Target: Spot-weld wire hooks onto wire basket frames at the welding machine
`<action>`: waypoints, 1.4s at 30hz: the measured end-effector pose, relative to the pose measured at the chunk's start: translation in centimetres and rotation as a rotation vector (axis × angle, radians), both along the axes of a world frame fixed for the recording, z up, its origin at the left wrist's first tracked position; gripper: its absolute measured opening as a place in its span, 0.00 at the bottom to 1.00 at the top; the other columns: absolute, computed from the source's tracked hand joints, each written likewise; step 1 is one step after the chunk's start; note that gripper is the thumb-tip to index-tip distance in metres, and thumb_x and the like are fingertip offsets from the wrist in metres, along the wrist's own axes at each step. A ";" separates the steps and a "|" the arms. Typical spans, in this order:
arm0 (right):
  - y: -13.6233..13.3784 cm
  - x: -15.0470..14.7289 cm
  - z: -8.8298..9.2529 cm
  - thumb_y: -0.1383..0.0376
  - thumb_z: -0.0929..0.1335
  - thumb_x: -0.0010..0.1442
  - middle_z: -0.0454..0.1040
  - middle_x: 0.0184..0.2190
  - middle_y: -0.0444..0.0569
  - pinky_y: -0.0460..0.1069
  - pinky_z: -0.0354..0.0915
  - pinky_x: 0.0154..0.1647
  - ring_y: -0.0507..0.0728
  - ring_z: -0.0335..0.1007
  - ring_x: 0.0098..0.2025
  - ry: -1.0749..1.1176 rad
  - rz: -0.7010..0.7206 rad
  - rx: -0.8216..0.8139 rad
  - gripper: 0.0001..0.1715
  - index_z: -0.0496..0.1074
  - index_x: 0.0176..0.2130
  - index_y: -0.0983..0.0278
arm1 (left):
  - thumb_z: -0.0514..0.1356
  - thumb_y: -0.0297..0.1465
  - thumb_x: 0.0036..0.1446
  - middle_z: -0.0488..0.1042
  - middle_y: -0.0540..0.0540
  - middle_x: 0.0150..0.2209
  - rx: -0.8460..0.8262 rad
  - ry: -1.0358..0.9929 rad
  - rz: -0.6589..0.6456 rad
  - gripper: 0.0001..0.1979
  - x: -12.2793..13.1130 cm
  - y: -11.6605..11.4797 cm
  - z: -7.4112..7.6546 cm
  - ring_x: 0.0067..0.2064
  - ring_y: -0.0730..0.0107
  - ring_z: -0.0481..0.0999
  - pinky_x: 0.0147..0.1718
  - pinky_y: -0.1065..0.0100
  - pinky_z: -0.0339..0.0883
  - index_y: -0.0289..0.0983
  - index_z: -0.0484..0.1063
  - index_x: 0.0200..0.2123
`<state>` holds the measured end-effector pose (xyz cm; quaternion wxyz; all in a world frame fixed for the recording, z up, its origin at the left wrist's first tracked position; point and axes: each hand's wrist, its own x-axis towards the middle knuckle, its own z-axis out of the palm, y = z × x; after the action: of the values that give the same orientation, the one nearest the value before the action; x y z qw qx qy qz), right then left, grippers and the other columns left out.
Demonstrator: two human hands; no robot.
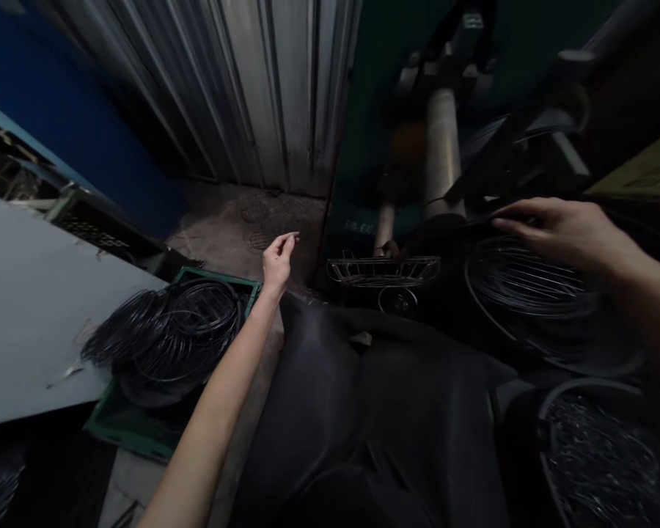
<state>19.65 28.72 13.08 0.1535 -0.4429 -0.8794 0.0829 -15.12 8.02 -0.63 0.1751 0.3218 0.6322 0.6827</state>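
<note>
My left hand [278, 261] is raised in front of me, thumb and fingertips pinched together. Anything between them is too small or dark to make out. Over on the right, my right hand [566, 227] is also closed in a pinch, and what it holds, if anything, is lost in the dark. Beneath it sits a round container [476, 304] with bent wire pieces [533, 275] in it. Between my hands, a wire rack [385, 271] of thin metal rods lies below the thick metal arm [443, 147] of a green machine [357, 147].
To my left a green crate [124, 429] holds a heap of dark wire rings [181, 330], beside a pale grey panel [38, 308]. A bucket [544, 440] of small metal pieces stands at the lower right. Wire shapes [261, 238] lie on the floor by the corrugated wall [242, 88].
</note>
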 end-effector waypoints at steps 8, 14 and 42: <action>-0.1 0.2 -0.4 0.56 0.67 0.57 0.75 0.34 0.49 0.50 0.63 0.39 0.54 0.69 0.35 0.051 0.081 0.037 0.15 0.75 0.39 0.62 | 0.56 0.40 0.58 0.77 0.45 0.39 0.007 0.169 -0.054 0.15 2.6 -0.2 2.6 0.42 0.70 0.75 0.44 0.69 0.67 0.37 0.75 0.41; -1.7 1.8 -0.5 0.51 0.62 0.58 0.76 0.35 0.50 0.52 0.64 0.38 0.57 0.69 0.36 0.042 0.197 0.115 0.20 0.75 0.38 0.62 | 0.55 0.38 0.59 0.77 0.45 0.40 -0.007 0.311 -0.056 0.14 3.8 -0.8 4.1 0.43 0.70 0.75 0.46 0.69 0.66 0.37 0.75 0.42; -1.9 -6.0 -3.1 0.63 0.62 0.62 0.74 0.36 0.46 0.47 0.59 0.32 0.55 0.64 0.38 -0.314 0.633 0.070 0.13 0.74 0.41 0.58 | 0.54 0.27 0.59 0.79 0.47 0.34 -0.355 1.343 -0.750 0.10 6.8 5.5 9.3 0.37 0.68 0.76 0.40 0.67 0.59 0.40 0.74 0.40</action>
<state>13.65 26.82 9.93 -0.0019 -0.1502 -0.9883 0.0272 -8.34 13.53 8.68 0.0233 0.8243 0.5514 0.1266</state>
